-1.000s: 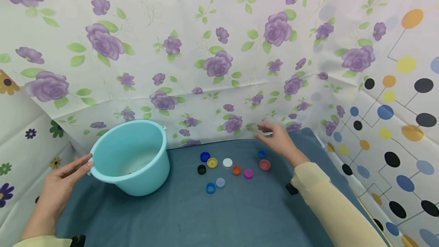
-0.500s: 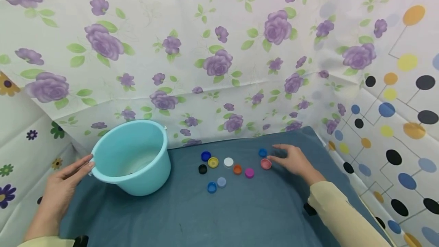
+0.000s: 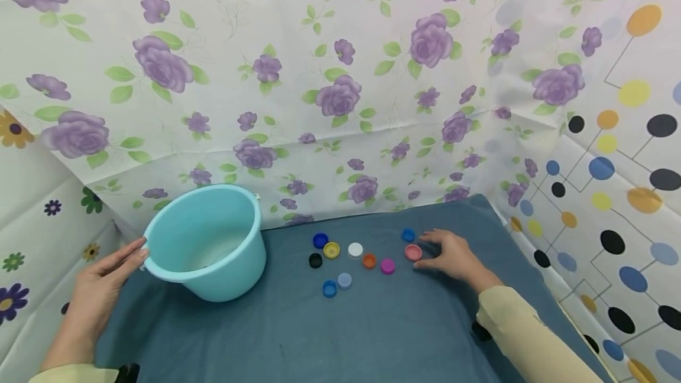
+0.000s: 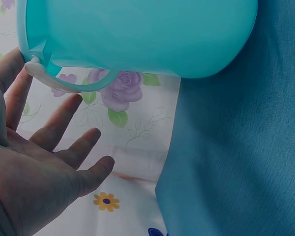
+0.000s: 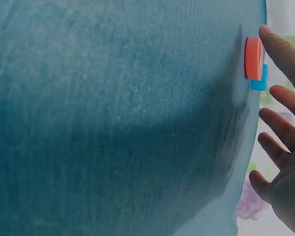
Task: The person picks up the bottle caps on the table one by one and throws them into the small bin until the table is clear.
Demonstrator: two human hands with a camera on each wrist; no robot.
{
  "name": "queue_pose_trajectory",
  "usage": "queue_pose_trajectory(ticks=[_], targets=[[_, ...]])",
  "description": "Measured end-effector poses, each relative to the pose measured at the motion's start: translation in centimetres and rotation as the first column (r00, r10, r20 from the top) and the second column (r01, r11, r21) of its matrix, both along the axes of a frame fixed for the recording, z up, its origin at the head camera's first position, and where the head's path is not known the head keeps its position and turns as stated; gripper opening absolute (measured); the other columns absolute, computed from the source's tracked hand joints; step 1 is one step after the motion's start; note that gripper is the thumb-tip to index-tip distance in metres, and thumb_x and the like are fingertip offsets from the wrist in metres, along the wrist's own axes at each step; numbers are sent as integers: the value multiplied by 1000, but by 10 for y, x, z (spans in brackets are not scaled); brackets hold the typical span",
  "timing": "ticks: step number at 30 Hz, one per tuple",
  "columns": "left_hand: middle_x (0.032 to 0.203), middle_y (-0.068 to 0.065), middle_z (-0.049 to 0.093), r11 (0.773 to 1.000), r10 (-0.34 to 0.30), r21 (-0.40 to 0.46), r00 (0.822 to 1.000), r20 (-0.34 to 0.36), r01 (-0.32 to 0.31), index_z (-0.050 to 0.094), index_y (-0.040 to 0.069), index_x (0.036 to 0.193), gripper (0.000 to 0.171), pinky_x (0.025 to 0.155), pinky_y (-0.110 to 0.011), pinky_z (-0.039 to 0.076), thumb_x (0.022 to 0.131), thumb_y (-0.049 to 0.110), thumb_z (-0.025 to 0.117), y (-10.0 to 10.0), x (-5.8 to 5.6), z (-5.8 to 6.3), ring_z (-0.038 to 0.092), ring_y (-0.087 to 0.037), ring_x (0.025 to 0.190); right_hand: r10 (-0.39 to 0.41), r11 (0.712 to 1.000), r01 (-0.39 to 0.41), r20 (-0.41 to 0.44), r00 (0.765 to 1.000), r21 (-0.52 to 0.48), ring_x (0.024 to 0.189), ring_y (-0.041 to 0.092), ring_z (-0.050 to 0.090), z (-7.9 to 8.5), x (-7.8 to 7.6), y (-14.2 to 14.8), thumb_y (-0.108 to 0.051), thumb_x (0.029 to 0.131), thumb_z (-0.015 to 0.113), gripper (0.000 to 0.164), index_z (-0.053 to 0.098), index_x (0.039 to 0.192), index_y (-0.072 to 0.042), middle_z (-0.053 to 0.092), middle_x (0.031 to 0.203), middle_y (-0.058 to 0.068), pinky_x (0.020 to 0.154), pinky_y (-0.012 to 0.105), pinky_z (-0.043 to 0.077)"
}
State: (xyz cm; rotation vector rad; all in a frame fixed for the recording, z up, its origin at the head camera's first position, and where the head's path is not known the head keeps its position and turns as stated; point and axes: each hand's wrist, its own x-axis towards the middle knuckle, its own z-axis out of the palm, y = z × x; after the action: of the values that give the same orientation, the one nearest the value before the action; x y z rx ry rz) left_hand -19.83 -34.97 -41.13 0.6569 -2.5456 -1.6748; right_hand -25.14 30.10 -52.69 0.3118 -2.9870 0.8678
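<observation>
A light blue plastic bucket [image 3: 236,279] stands at the left, its mouth tilted up toward me. My left hand [image 3: 96,291] pinches its rim between thumb and fingertips, beside the handle joint; in the left wrist view the other fingers of that hand [image 4: 44,162] spread out below the handle [image 4: 96,86]. At the right, my right hand [image 3: 454,256] is low over the cloth, thumb and fingers parted beside a coral-red bottle cap [image 3: 413,253]. Just behind that cap lies a blue cap [image 3: 408,234]. The right wrist view shows the coral cap [image 5: 253,59] close to the thumb [image 5: 280,49].
Several more bottle caps lie mid-table, among them a white cap [image 3: 354,250], an orange cap [image 3: 369,261], a magenta cap [image 3: 388,266], a yellow cap [image 3: 331,250] and a black cap [image 3: 315,260]. Blue-grey cloth [image 3: 319,341] covers the table. A flowered sheet [image 3: 298,105] hangs behind.
My right hand has come down from near the back sheet, toward me and slightly right, and its parted thumb and fingers have settled beside the coral cap. My left hand stays on the bucket rim.
</observation>
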Motion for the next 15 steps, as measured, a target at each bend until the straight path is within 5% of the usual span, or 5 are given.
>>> queue_pose_trajectory(ticks=[15], targets=[[132,33,43,999,-47,-11,999,9,47,40,30,142,69,109,-61,24,82,57,61,-2,2,2,17,-23,145,-15,999,15,12,1000,37,129,34,42,-8,-5,-4,-51,70,78,54,68,115,-22,55,134,6,102,68,24]])
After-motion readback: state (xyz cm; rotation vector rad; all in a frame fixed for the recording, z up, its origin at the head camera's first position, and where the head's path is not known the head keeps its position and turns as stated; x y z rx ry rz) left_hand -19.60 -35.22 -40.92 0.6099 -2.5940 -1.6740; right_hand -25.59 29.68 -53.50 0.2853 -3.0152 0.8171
